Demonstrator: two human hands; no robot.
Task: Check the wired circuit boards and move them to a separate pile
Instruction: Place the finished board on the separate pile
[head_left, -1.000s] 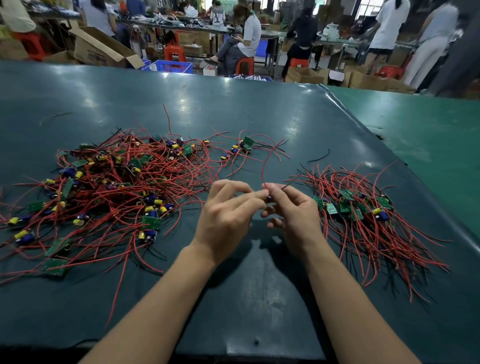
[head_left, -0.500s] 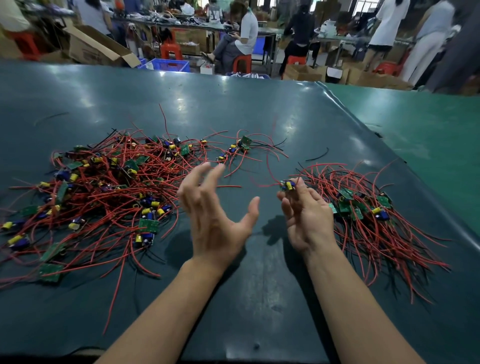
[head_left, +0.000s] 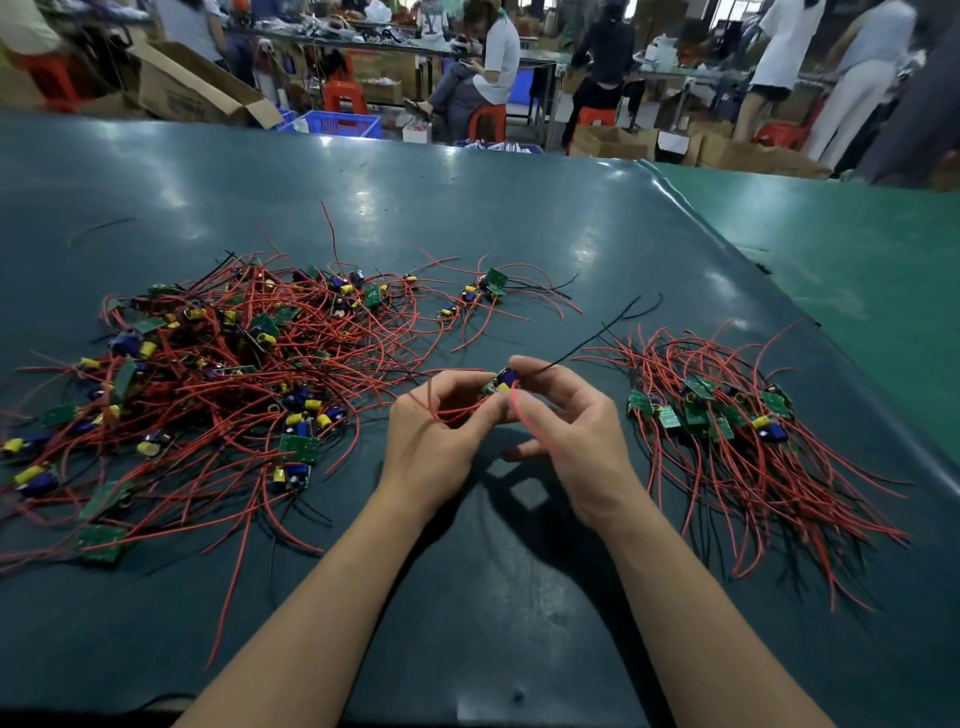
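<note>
Circuit board (head_left: 500, 382), small and green with a blue capacitor on it, sits up off the worktop (head_left: 519, 228) between both hands at centre. Left hand (head_left: 441, 439) curls its fingers around the board's red wires (head_left: 449, 413), thumb and fingertips closing on the board's near edge. Right hand (head_left: 571, 431) pinches the board from the other side, a red wire looping down across its palm and a black wire (head_left: 592, 340) running up and away past its fingertips. Off to the left sprawls the big pile (head_left: 208, 374) of tangled boards, red leads everywhere, yellow and blue parts poking through. To the right lies the smaller pile (head_left: 727, 431), boards clustered at its top, wires fanning toward the near edge. Both piles sit apart from the hands. Behind the worktop, people sit on red stools (head_left: 485, 122) among cardboard boxes (head_left: 192, 91).
</note>
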